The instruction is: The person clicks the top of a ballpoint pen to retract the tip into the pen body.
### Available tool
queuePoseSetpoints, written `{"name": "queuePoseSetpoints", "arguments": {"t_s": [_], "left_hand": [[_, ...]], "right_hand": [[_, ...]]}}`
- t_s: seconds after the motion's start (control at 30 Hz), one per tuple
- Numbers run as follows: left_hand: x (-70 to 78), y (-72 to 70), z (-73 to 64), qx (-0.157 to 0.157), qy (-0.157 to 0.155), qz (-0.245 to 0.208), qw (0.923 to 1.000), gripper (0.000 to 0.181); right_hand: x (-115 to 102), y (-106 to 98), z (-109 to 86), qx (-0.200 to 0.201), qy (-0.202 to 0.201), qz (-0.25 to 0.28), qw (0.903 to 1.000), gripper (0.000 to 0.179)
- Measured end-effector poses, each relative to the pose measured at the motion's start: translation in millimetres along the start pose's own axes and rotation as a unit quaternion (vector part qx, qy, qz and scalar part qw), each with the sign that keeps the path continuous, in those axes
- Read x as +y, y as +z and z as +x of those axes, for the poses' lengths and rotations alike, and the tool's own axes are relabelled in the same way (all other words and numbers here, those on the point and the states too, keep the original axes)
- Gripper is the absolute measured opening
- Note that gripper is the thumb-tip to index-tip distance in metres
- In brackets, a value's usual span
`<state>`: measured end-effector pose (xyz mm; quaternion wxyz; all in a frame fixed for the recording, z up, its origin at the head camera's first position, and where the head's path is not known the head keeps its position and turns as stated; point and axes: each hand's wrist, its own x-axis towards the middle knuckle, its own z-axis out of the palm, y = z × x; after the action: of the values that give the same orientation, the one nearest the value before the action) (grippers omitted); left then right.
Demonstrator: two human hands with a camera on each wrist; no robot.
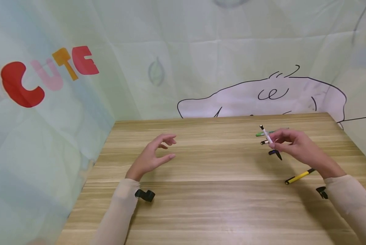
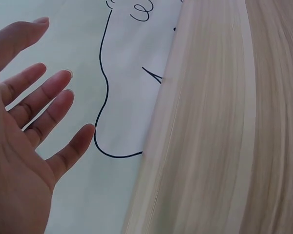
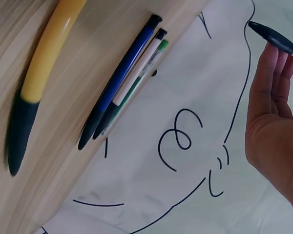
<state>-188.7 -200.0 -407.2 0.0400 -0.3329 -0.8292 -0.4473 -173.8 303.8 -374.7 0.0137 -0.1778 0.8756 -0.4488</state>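
Observation:
My right hand [image 1: 299,146] pinches a white pen with black ends [image 1: 266,134] between thumb and fingers, above the right side of the table. The pen tilts, its dark tip pointing down toward me. Beneath and behind that hand lie a blue pen [image 3: 118,75], a pale pink pen with black ends [image 3: 133,74] and a green pen [image 1: 259,134], side by side. Nearer me, a yellow pen with a black grip [image 1: 300,176] rests partly behind the right wrist. My left hand [image 1: 150,154] hovers over the table's left part, fingers loosely bent, holding nothing.
The wood-grain table [image 1: 201,197] ends at a pale cloth backdrop [image 1: 176,61] behind and to the left. Line drawings and coloured letters decorate the cloth. A small black camera [image 1: 146,195] sits on the left wrist, another [image 1: 321,192] on the right.

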Motion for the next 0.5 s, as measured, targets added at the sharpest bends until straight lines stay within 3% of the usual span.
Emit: {"name": "queuePoseSetpoints", "arguments": {"t_s": [0.17,0.4,0.5], "left_hand": [[-2.8,-4.2,-4.2,0.003,-0.008,-0.002,1.0,0.064],[29.7,-10.6,-6.5,0.005,-0.021,-0.002,0.9998,0.059],[30.8,-12.0,-8.0,0.005,-0.018,0.001,0.9998,0.058]], "right_hand": [[9,-8,-0.9,-0.024,-0.022,-0.028,0.9991,0.017],[20,-18,-0.3,-0.054,-0.063,-0.031,0.9961,0.018],[24,-23,-0.3,-0.079,-0.062,-0.041,0.9941,0.019]]}}
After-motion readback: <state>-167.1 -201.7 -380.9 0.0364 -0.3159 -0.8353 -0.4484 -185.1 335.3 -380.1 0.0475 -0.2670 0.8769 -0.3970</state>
